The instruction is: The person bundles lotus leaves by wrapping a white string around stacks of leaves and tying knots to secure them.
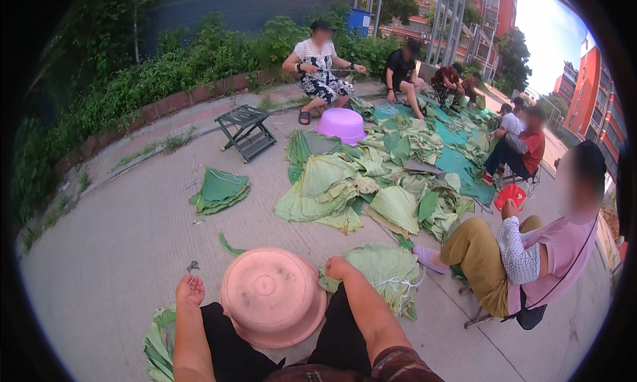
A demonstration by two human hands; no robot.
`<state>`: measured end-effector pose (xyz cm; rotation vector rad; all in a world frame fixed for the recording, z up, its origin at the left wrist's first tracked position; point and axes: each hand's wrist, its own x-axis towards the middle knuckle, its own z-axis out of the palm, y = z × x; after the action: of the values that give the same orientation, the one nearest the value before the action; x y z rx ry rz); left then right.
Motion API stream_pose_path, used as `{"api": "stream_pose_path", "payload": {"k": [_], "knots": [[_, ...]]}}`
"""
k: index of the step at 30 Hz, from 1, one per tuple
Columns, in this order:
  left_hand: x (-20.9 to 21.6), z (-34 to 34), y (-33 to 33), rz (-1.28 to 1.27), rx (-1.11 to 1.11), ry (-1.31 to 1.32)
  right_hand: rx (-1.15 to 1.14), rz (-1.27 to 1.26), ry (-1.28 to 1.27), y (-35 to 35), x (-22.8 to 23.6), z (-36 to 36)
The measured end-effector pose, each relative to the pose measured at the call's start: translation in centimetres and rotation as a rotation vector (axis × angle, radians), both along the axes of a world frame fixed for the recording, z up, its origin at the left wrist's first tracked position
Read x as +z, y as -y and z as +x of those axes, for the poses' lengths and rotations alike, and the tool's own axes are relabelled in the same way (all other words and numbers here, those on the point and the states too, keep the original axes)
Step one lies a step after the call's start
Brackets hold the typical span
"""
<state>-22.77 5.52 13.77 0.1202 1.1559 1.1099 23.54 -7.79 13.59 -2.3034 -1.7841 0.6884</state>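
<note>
An upturned pink basin [265, 292] stands on the ground between my knees. My left hand [190, 289] is raised left of the basin with its fingers curled in; what it holds, if anything, is too small to tell. A dark green leaf scrap [192, 266] shows just beyond its fingertips. Right of the basin, my right hand [338, 268] is closed in a fist, its grip hidden. Beside it lies a pale green stack of large leaves [378, 269] with white strings across it. More folded leaves [160, 345] rest by my left forearm.
A large heap of big leaves [325, 186] spreads ahead, with a purple basin [341, 126] behind it. At the left are a small leaf stack [221, 191] and a folding stool [245, 131]. Several people sit around; a person in pink [531, 249] at the right holds a red object [510, 196].
</note>
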Motion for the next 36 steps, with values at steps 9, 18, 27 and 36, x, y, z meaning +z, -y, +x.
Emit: {"api": "stream_pose_path", "payload": {"k": [9,18,27,36], "knots": [[0.20,0.06,0.11,-0.005,0.027,-0.001,-0.001,0.003,0.008,0.07,0.23,-0.23],[0.05,-0.06,0.10,0.007,-0.001,0.007,-0.060,-0.020,-0.039,0.33,0.67,-0.53],[-0.16,-0.02,0.06,0.012,0.011,0.011,-0.020,-0.032,-0.013,0.25,0.34,-0.35],[-0.04,-0.21,0.25,0.011,0.005,0.006,-0.015,-0.015,-0.016,0.32,0.18,-0.40]]}}
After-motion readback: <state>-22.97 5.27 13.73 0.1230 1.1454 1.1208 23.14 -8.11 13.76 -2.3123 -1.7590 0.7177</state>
